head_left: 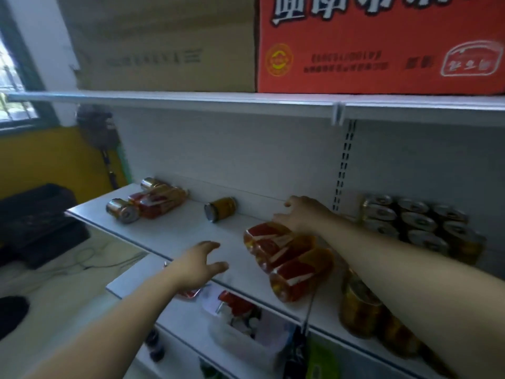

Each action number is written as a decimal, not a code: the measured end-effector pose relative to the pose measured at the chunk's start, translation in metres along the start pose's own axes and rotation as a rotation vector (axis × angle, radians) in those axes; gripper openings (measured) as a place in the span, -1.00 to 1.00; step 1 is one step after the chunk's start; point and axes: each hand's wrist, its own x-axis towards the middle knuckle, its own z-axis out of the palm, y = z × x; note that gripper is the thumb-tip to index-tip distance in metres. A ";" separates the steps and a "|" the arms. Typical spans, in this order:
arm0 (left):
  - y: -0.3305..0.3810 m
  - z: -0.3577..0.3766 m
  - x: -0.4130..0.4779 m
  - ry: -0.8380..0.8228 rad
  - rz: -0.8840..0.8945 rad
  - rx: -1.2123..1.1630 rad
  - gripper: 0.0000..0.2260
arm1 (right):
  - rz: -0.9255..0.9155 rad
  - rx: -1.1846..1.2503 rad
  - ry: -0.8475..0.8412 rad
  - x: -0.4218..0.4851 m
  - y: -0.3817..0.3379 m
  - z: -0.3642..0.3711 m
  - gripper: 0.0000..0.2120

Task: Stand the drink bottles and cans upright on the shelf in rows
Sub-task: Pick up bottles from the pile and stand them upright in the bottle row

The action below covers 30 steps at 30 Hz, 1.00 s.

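Observation:
Three amber drink bottles [287, 255] with red labels lie on their sides on the white shelf [175, 233], close to its front edge. My right hand [303, 214] rests on the far end of them, fingers spread; whether it grips one I cannot tell. My left hand [199, 262] hovers open just left of the bottles, holding nothing. Further left lie two more bottles [161, 201] and two cans [123, 210] on their sides. A single yellow can [221, 209] lies by the back wall. At the right, several cans [418, 222] stand upright in rows.
More amber bottles [363, 305] sit under my right forearm at the shelf's front right. A red carton [382, 50] and a brown carton [164, 45] fill the upper shelf. The lower shelf holds a plastic tub [246, 324] of items. A dark crate [41, 222] stands at the left.

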 end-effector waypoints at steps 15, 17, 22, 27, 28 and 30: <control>-0.164 -0.089 0.083 0.018 -0.114 0.028 -0.42 | -0.076 -0.081 -0.088 0.138 -0.151 0.106 -0.41; -0.181 -0.097 0.103 0.036 -0.132 0.047 -0.42 | -0.108 -0.128 -0.081 0.172 -0.174 0.116 -0.35; -0.226 -0.128 0.150 0.087 -0.117 0.203 -0.44 | -0.123 0.041 -0.167 0.249 -0.225 0.140 -0.30; -0.263 -0.163 0.197 0.099 -0.160 0.154 -0.47 | 0.022 0.377 -0.215 0.309 -0.260 0.174 -0.24; -0.269 -0.168 0.207 0.089 -0.176 0.139 -0.46 | 0.072 0.463 -0.224 0.317 -0.266 0.183 -0.19; -0.284 -0.176 0.231 0.063 -0.196 0.105 -0.49 | 0.156 0.601 -0.229 0.329 -0.278 0.201 -0.10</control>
